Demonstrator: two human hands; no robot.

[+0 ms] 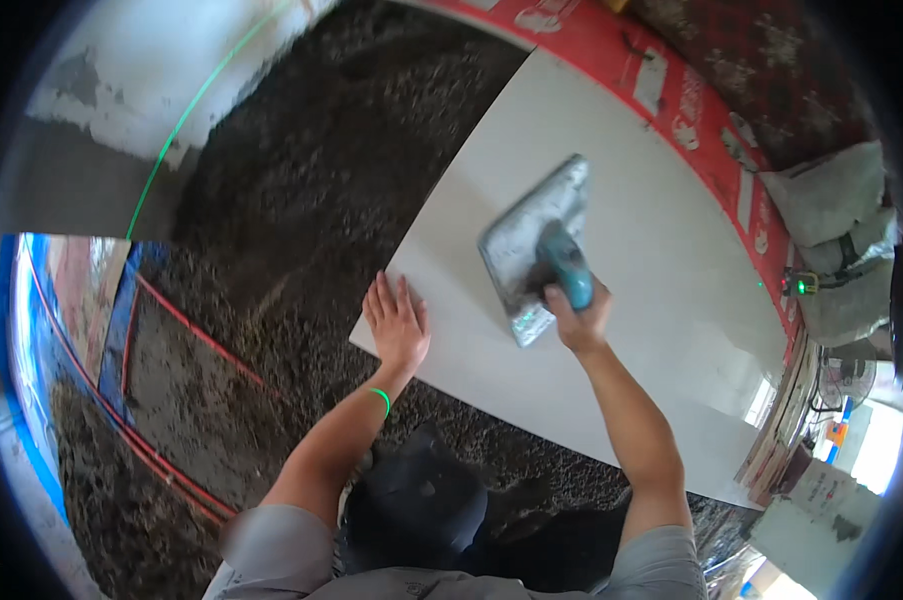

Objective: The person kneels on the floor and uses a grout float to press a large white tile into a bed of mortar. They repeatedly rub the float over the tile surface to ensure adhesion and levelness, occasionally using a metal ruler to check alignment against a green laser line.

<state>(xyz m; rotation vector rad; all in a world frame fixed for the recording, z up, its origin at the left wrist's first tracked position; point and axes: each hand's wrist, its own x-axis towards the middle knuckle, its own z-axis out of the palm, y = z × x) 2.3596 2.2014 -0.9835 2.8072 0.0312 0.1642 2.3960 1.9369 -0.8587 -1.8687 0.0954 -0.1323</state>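
Right hand (pixel 578 312) gripping tool (pixel 524 238), teal handle (pixel 569 265) slanting lengthwise toward lower right, left hand (pixel 399 328) splayed

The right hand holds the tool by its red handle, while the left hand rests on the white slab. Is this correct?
The handle held by the right hand is teal, not red, as the head view shows. The rest is correct.

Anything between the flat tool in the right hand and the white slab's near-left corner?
Yes: the left hand, resting on the white slab by that corner, lies between it and the flat tool in the right hand. Nothing else visible in between.
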